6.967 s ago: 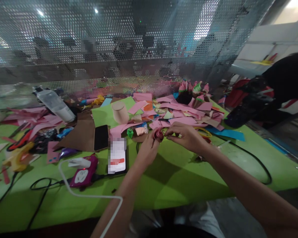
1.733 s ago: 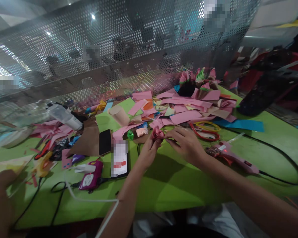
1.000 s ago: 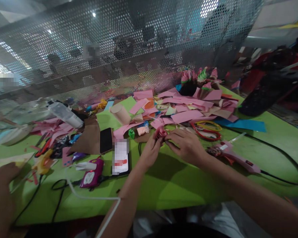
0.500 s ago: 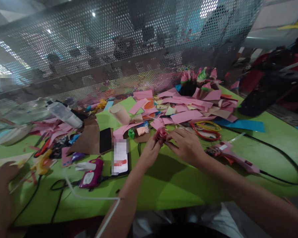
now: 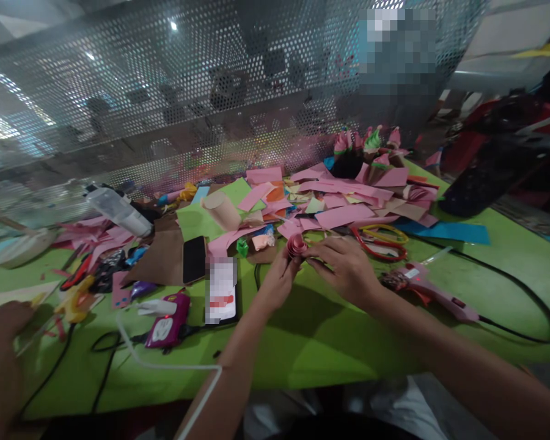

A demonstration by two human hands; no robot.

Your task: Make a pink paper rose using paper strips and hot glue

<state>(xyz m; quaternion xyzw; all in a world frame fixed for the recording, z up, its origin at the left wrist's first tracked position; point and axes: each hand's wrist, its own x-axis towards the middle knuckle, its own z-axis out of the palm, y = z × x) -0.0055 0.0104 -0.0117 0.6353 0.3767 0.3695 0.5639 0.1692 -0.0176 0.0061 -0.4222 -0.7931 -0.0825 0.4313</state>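
Note:
A coil of pink paper (image 5: 296, 245), wound in a spiral like a rose, stands upright above the green table. My left hand (image 5: 278, 276) is closed round its lower part, thumb and fingers pressed together. From the right, my right hand (image 5: 346, 266) pinches at the coil's lower right side, fingers bent; the exact contact is partly hidden. Just behind the coil lie pink paper strips (image 5: 343, 215). Right of my right hand rests a pink glue gun (image 5: 435, 292), near scissors with red and yellow handles (image 5: 382, 241).
Phones (image 5: 195, 260), a purple power bank (image 5: 167, 321) with cables and a yellow glue gun (image 5: 77, 299) lie on the left. Another person's hand (image 5: 4, 327) is at the left edge. A perforated metal panel (image 5: 187, 91) closes the back; a dark bottle (image 5: 476, 177) leans at right.
The pink coil and my hands have shifted very slightly; both hands keep their hold. The other person's hand at the left has moved a little.

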